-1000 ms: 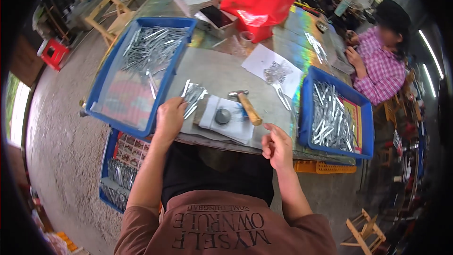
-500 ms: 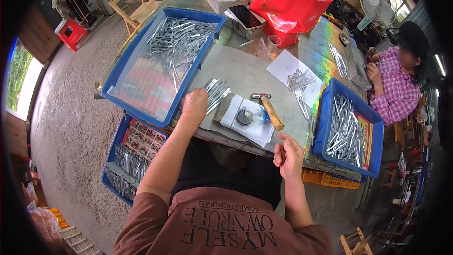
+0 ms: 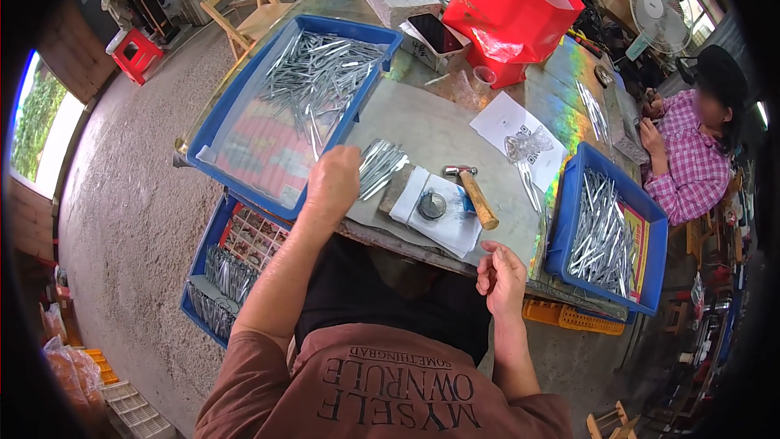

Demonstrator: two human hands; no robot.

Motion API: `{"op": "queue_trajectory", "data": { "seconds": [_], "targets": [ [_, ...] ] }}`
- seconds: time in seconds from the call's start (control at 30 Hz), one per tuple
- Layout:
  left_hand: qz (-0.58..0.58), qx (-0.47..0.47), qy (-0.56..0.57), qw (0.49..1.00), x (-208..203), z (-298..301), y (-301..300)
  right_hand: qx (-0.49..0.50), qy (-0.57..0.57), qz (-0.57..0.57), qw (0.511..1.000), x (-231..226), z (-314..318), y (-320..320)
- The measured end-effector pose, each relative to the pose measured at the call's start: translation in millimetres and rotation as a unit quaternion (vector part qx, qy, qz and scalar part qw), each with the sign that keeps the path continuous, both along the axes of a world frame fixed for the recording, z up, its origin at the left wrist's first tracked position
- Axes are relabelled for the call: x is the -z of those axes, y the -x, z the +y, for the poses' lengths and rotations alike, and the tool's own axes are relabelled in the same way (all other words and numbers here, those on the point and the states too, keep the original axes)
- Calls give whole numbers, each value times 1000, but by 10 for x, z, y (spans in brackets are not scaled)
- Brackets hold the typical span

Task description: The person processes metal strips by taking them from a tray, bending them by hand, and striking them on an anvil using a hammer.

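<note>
My left hand (image 3: 334,181) is closed at the right wall of the upper left blue tray (image 3: 284,210), just beside a small pile of thin silvery metal strips (image 3: 380,167) on the table. Its fingertips are hidden behind the knuckles, so what they hold cannot be made out. Over the table's front edge hovers my right hand (image 3: 504,276), its fingers curled together and nothing visible in them. Ahead of it lies a small hammer with a wooden handle (image 3: 479,202). A round dark metal piece (image 3: 431,206) rests on white folded paper (image 3: 455,232) between the hands.
More strips fill the left tray and a right blue tray (image 3: 660,264). A lower blue tray (image 3: 188,309) stands under the left one. Behind are a red bag (image 3: 508,12), a phone (image 3: 436,31) and a printed sheet (image 3: 491,120). Another person (image 3: 695,134) works at right.
My left hand has lifted a little and turned at the tray's edge beside the strip pile. My right hand's fingers have curled in slightly. The whole view has shifted a little.
</note>
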State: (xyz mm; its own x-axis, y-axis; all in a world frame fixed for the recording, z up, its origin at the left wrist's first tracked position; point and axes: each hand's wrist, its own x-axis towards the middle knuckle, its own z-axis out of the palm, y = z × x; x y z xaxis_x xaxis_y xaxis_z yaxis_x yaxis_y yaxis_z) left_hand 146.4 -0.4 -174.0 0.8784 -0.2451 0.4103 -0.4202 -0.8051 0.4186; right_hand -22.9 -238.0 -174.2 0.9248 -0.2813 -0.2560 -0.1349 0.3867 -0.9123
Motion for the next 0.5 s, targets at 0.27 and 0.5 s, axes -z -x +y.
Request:
{"op": "queue_trajectory", "data": {
  "seconds": [0.27, 0.5],
  "targets": [
    [82, -107, 22, 991, -30, 665, -708, -2, 39, -3, 999, 27, 21, 31],
    [282, -137, -87, 946, 234, 696, -892, -5, 44, 1, 999, 31, 54, 51]
  ]
}}
